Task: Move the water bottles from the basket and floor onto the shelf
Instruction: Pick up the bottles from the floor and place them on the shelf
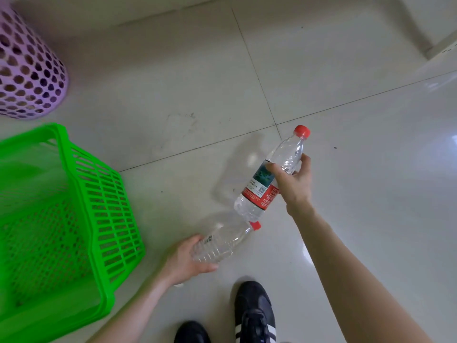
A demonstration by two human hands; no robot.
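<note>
Bottles are held one to each hand above the pale tiled floor (346,169), so both can be judged already lifted and ready for carrying. The labelled bottle (269,179), clear with a red cap pointing up and away, is gripped around its upper body by the right hand (294,184), whose fingers are closed on the plastic just above the red and green label; it is kept tilted, base lowest. The second bottle (222,243), also clear and red-capped, is clasped near its base by the left hand (188,261), the fingers curled round the ribbed lower part, and it lies nearly level with its cap towards the base of the first. The two bottles appear very close there, though contact cannot be confirmed. A grip low on one and high on the other is probably a matter of how each was reached. The green basket (103,219) stands to the left, beside the left forearm; through its slatted wall no bottle can be made out, and its interior is only partly shown. A purple perforated bin (32,78) stands beyond it, and dark shoes (254,315) are seen at the lower edge. What may be the shelf (442,48) is glimpsed at the upper right corner, well apart from the hands, so a carry in that direction is judged to be needed next.
</note>
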